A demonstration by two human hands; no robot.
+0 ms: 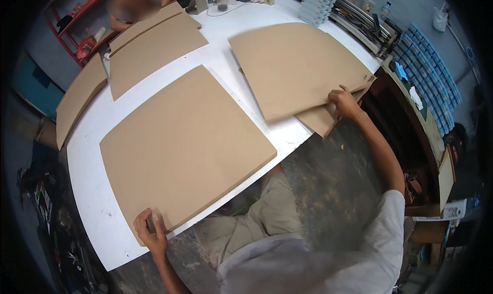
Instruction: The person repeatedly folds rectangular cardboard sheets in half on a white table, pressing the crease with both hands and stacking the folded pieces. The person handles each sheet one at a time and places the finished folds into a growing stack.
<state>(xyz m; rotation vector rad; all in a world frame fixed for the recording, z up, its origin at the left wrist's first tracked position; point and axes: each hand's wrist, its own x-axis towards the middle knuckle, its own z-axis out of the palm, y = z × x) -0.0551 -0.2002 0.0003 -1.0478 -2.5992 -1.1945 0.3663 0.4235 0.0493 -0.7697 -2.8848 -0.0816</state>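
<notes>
Cardboard (303, 68) is pinched by the right hand (345, 103), left fingers (140, 223) apart. By friction, the sheet (318, 121) beneath the pinch could be dragged off.

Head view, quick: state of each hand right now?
Left hand: fingers curled at a corner of the nearer flat brown cardboard piece; grip can't be told.
Right hand: closed, holding the farther flat brown cardboard piece by its edge.
</notes>
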